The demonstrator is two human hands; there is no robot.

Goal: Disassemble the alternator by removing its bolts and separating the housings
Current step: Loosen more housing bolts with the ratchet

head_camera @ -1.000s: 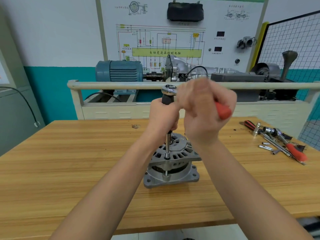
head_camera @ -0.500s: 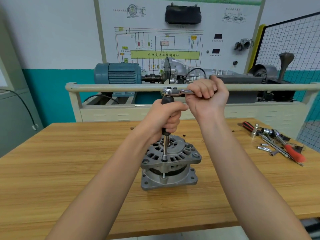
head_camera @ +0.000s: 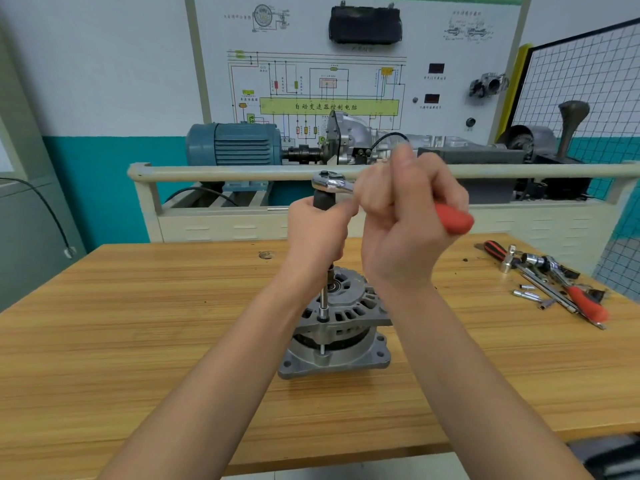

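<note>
A grey alternator (head_camera: pixel 341 327) stands upright on the wooden table (head_camera: pixel 138 341), its slotted upper housing above a flanged lower housing. A long extension bar (head_camera: pixel 323 299) rises from a bolt on the upper housing's left side to a ratchet head (head_camera: pixel 329 181). My left hand (head_camera: pixel 317 233) grips the black upper part of the extension. My right hand (head_camera: pixel 405 223) grips the ratchet's red handle (head_camera: pixel 453 220), which points right and toward me. The hand looks blurred.
Loose tools (head_camera: pixel 550 282), sockets and a red-handled driver lie at the table's right side. A cream rail (head_camera: pixel 242 173) of a trainer bench with a blue motor (head_camera: pixel 239 143) runs behind the table. A wire mesh panel (head_camera: pixel 581 84) stands at right.
My right hand has swung the ratchet handle from pointing right along the rail back toward me, so its red grip shows again. My left hand stays on the extension.
</note>
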